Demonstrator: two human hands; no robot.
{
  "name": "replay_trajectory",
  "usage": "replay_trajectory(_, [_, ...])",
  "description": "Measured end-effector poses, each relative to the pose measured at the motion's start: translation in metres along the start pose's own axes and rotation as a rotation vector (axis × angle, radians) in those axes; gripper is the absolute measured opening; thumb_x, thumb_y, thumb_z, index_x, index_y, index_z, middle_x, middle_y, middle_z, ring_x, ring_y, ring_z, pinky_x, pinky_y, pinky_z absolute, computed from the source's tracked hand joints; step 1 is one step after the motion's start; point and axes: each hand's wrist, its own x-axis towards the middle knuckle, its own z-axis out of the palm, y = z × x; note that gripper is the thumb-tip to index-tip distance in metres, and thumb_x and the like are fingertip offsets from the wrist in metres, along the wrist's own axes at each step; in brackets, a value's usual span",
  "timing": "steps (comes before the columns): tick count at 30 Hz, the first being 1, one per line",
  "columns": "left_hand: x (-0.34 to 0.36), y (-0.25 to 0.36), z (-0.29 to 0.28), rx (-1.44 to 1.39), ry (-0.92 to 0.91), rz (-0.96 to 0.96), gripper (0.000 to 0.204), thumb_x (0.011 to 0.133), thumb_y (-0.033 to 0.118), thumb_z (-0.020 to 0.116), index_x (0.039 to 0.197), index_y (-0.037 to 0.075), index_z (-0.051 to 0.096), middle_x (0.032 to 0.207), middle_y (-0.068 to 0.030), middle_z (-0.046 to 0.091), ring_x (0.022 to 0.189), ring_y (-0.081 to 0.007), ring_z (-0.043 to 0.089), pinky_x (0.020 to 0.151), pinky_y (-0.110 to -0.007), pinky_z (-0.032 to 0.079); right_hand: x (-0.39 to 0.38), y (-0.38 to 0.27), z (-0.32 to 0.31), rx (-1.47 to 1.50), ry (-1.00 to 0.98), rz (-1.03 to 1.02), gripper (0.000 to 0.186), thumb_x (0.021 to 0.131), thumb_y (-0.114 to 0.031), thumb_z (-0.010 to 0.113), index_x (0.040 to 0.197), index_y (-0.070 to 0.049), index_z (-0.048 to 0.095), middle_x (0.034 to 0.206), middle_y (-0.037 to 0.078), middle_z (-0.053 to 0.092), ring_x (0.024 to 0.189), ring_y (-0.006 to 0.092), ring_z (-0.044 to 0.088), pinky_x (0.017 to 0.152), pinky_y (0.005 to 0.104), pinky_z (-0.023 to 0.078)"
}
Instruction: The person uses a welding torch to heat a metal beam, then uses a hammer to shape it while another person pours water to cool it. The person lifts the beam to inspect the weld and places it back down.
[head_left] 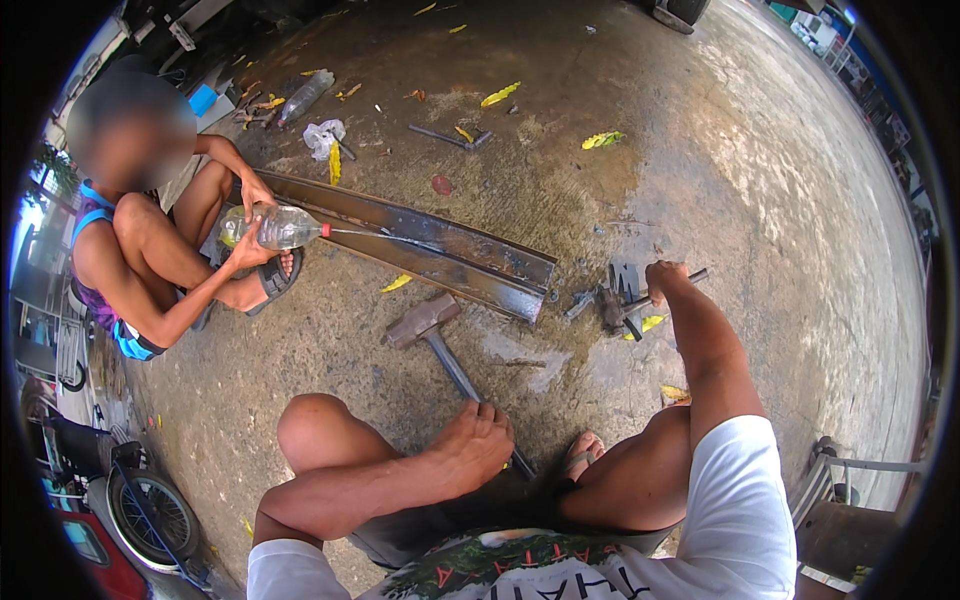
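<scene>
My left hand (472, 445) is closed round the steel handle of a large sledgehammer, whose brown head (420, 320) lies on the concrete between my knee and a long steel channel (440, 245). Out to the right, my right hand (668, 280) grips the handle of a smaller hammer (610, 308); dark metal pieces (625, 280) lie around its head. At the left a squatting person (125, 260) holds a clear plastic bottle (285, 228) in both hands, tilted over the channel, with a thin stream coming from its red neck.
Fallen yellow leaves (500, 95), a loose metal tool (450, 138), a plastic bag (322, 140) and another bottle (305, 97) are scattered beyond the channel. A parked motorcycle (140, 510) is at the lower left, a metal frame (840, 480) at the lower right, and a vehicle tire (680, 15) at the top.
</scene>
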Motion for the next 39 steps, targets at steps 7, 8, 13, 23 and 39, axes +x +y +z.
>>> replay_trajectory(7, [-0.002, 0.001, 0.007, 0.036, 0.078, 0.009, 0.024, 0.079, 0.020, 0.062, 0.094, 0.002, 0.069, 0.087, -0.0084, 0.065, 0.087, -0.0225, 0.060, 0.079, -0.036, 0.044, -0.011, -0.002, -0.009, -0.010, -0.029, -0.004, 0.054, 0.070, -0.026, 0.089, 0.119, -0.014, 0.072, 0.122, 0.006, 0.070, 0.115, 0.0284, 0.065, 0.090, 0.0528, 0.051])
replay_trajectory(8, [-0.002, 0.000, 0.008, 0.049, 0.113, 0.014, 0.022, 0.079, 0.021, 0.063, 0.091, 0.003, 0.070, 0.086, -0.0077, 0.066, 0.085, -0.0221, 0.060, 0.078, -0.037, 0.043, -0.011, -0.002, -0.008, -0.008, -0.022, -0.005, 0.054, 0.070, -0.026, 0.088, 0.119, -0.014, 0.072, 0.123, 0.006, 0.070, 0.115, 0.0284, 0.066, 0.090, 0.0528, 0.051])
replay_trajectory(13, [-0.003, 0.001, 0.005, 0.025, 0.047, 0.008, 0.027, 0.080, 0.021, 0.061, 0.098, 0.001, 0.068, 0.090, -0.0096, 0.066, 0.090, -0.0233, 0.060, 0.083, -0.037, 0.044, -0.017, -0.003, -0.013, -0.022, -0.036, -0.012, 0.059, 0.068, -0.029, 0.089, 0.121, -0.011, 0.070, 0.125, 0.010, 0.068, 0.119, 0.0301, 0.063, 0.092, 0.0471, 0.053])
replay_trajectory(23, [0.000, 0.002, 0.001, -0.021, -0.031, -0.001, 0.029, 0.081, 0.020, 0.062, 0.101, -0.001, 0.067, 0.094, -0.0122, 0.066, 0.096, -0.0253, 0.062, 0.086, -0.038, 0.046, -0.014, -0.002, -0.016, -0.022, -0.093, 0.030, 0.057, 0.070, -0.032, 0.088, 0.120, -0.011, 0.070, 0.127, 0.010, 0.067, 0.119, 0.0298, 0.063, 0.092, 0.0476, 0.053])
replay_trajectory(39, [-0.005, 0.005, 0.013, 0.009, -0.007, -0.065, 0.024, 0.083, 0.021, 0.061, 0.091, 0.002, 0.074, 0.093, -0.0110, 0.070, 0.095, -0.0260, 0.063, 0.081, -0.041, 0.043, -0.007, -0.004, -0.011, -0.091, -0.166, 0.017, 0.068, 0.061, -0.051, 0.090, 0.113, -0.010, 0.073, 0.116, 0.007, 0.072, 0.111, 0.0269, 0.066, 0.094, 0.0429, 0.049])
